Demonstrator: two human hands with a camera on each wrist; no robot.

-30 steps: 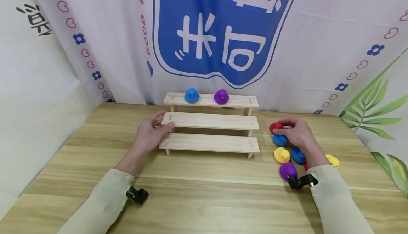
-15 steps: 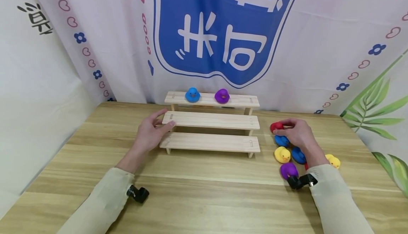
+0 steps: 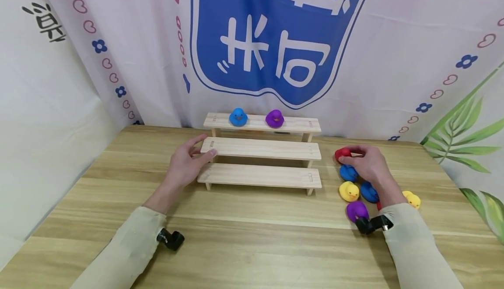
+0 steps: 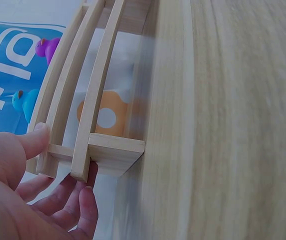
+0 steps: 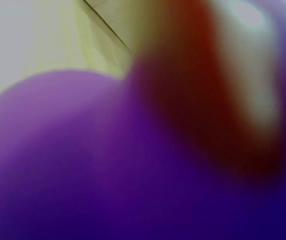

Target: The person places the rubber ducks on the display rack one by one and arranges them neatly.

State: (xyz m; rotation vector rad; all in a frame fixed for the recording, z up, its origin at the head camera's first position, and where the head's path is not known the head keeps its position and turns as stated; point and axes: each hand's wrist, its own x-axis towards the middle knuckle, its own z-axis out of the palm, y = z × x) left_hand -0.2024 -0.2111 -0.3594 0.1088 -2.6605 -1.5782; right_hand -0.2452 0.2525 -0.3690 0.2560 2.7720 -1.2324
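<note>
A three-tier wooden stand (image 3: pixel 260 149) stands on the table, with a blue rubber duck (image 3: pixel 238 117) and a purple rubber duck (image 3: pixel 274 118) on its top tier. My left hand (image 3: pixel 184 163) grips the stand's left end; in the left wrist view the thumb lies over the middle board and the fingers curl by the board ends. To the right, my right hand (image 3: pixel 366 163) pinches a red rubber duck (image 3: pixel 342 155) between thumb and fingers, just behind a blue duck (image 3: pixel 348 173). A blurred purple duck (image 5: pixel 58 150) fills much of the right wrist view.
Under and around my right forearm sit a yellow duck (image 3: pixel 348 191), another blue duck (image 3: pixel 369 192), a purple duck (image 3: pixel 356 211), a partly hidden red duck and a second yellow duck (image 3: pixel 411 199). A printed curtain (image 3: pixel 157 61) hangs behind the table (image 3: pixel 244 245).
The red duck shifts very slightly in my right fingers. My left hand keeps its hold on the stand, and the other ducks stay in place.
</note>
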